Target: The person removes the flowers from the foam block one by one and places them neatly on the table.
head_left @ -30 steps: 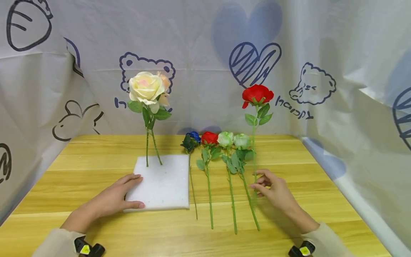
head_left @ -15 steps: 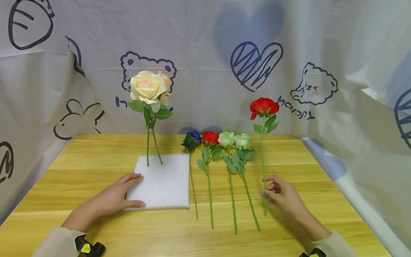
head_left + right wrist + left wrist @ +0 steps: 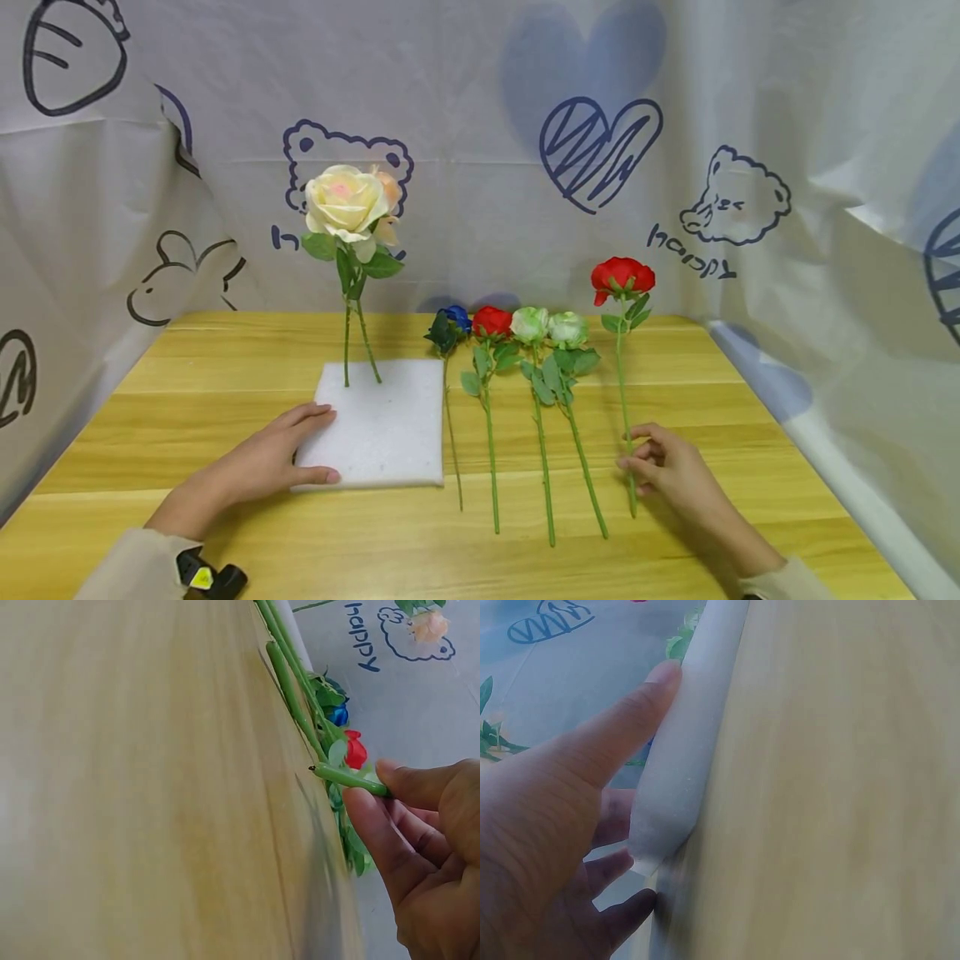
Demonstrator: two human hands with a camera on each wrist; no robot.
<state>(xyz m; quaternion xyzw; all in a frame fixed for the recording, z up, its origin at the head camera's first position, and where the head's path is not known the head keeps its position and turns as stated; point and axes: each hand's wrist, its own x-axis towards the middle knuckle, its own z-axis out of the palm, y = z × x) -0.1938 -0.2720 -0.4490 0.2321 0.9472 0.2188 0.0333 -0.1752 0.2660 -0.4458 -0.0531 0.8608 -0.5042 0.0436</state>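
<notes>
My left hand [image 3: 273, 458] rests on the left edge of a white foam block [image 3: 390, 437], thumb and index finger spread apart on its top. In the left wrist view the thumb [image 3: 630, 724] lies along the block and other fingertips touch its end. A cream rose [image 3: 345, 204] and a peach rose [image 3: 388, 232], partly hidden behind it, stand upright in the block. My right hand [image 3: 675, 471] pinches the lower green stem of a red rose [image 3: 622, 277] between thumb and fingers. That rose is held nearly upright over the table, its stem end [image 3: 341, 776] protruding past the fingertips.
Between block and right hand lie a blue rose [image 3: 455, 318], another red rose [image 3: 492, 322] and two pale green roses [image 3: 529, 325], stems toward me. The wooden table [image 3: 225, 358] is bounded by a white cloth [image 3: 465, 150] with drawings.
My right hand has moved right and toward me with the red rose, lowering its bloom and leaving the lying flowers. The left hand stays on the foam block.
</notes>
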